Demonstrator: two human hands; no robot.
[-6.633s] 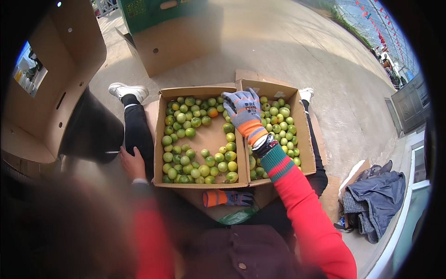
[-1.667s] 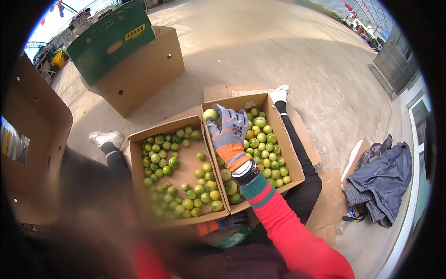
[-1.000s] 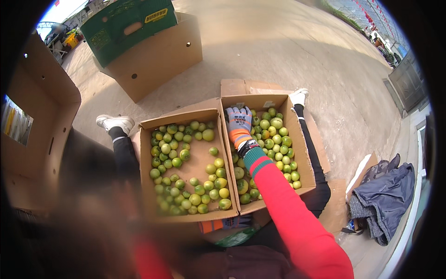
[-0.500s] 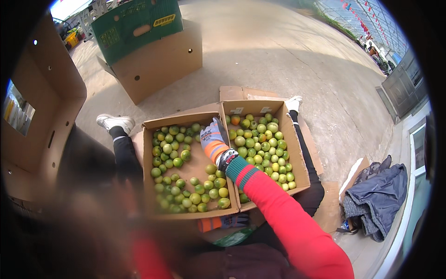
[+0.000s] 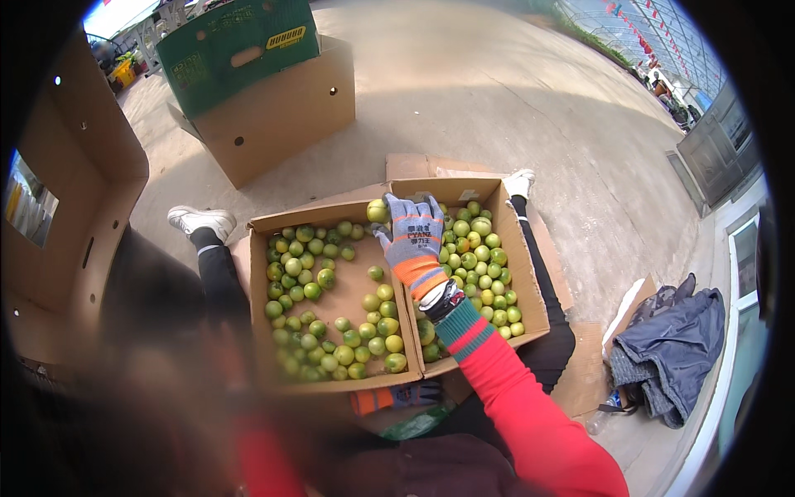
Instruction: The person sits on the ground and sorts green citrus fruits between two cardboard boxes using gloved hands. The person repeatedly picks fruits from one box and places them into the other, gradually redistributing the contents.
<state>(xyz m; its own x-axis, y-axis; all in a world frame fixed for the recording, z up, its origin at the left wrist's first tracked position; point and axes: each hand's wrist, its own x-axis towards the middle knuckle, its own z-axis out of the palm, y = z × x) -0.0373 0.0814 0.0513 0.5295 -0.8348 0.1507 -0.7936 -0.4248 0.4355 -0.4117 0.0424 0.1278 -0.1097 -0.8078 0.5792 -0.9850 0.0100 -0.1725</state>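
Observation:
Two open cardboard boxes stand side by side between my legs, both holding green and yellowish tomatoes. My right hand (image 5: 416,234), in a grey and orange glove, is over the wall between them. Its thumb and fingers are closed on a green tomato (image 5: 378,210), above the far right corner of the left box (image 5: 331,217). Loose tomatoes (image 5: 312,291) lie around a bare patch of that box's bottom. The right box (image 5: 534,286) is more densely filled. A dark blur covers the lower left; my left sleeve (image 5: 269,460) shows as a red smear, and the left hand's fingers cannot be made out.
A second grey and orange glove (image 5: 393,398) lies just below the boxes, near a green plastic bag (image 5: 416,422). A tall cardboard box (image 5: 74,166) is at left. Farther off stands a green and brown carton (image 5: 273,108). A grey-blue jacket (image 5: 671,352) lies at right.
My right hand has moved right and up, from inside the left box to the wall between the boxes. The tomato in its fingers now shows clearly. The view has shifted slightly.

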